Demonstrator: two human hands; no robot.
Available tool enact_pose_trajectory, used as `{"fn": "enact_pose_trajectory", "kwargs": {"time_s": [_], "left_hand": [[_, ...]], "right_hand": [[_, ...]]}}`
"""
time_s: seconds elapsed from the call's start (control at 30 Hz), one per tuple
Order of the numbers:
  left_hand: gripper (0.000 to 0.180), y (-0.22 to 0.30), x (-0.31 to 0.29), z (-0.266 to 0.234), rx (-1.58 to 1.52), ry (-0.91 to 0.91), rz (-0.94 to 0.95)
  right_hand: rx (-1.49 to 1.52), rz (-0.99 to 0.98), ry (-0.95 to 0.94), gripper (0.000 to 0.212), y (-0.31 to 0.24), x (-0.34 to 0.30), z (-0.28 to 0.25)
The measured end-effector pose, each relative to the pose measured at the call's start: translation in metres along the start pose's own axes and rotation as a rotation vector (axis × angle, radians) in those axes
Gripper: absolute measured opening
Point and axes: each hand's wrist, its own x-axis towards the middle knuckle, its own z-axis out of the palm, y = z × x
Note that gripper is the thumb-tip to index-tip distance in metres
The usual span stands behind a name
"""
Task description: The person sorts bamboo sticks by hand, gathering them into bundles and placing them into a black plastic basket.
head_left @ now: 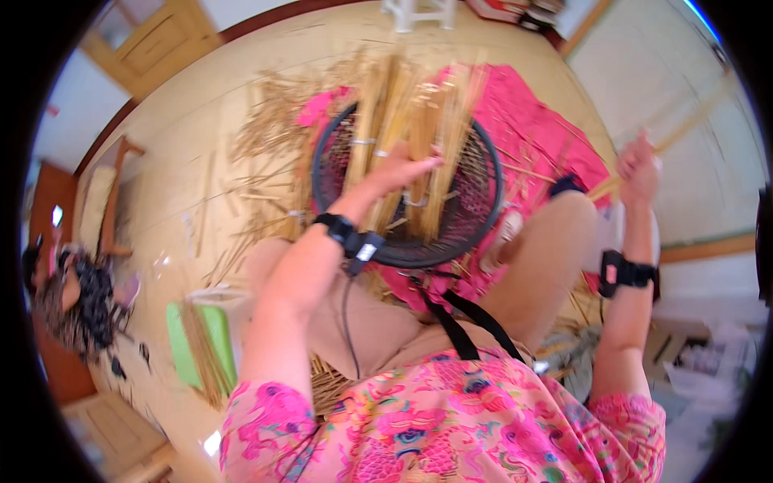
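Several bundles of pale straw stalks (373, 101) stand in a round, dark basket (493, 181) between my knees, some tied with light bands. My left hand (403, 171) reaches over the basket, closed on a straw bundle (424, 121) near the middle; its fingers are partly blurred and hidden. Out to the right and raised, my right hand (640, 165) is in a fist around a few long stalks (688, 125). They stick out on both sides of the fist, smeared by motion.
Loose straw (274, 121) litters the tiled floor left of the basket. A pink cloth (531, 121) lies beneath and beside it. By my left leg, more stalks lean on a green stool-like thing (183, 338). Another person (80, 298) is at far left; a white stool (419, 14) stands behind.
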Motion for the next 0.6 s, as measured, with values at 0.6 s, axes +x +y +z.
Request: {"fn": "enact_pose_trajectory", "kwargs": {"time_s": [0.6], "left_hand": [[0.016,0.002,0.002,0.007,-0.004,-0.098,0.099]], "right_hand": [[0.276,0.057,-0.594,0.041,0.089,-0.009,0.188]]}}
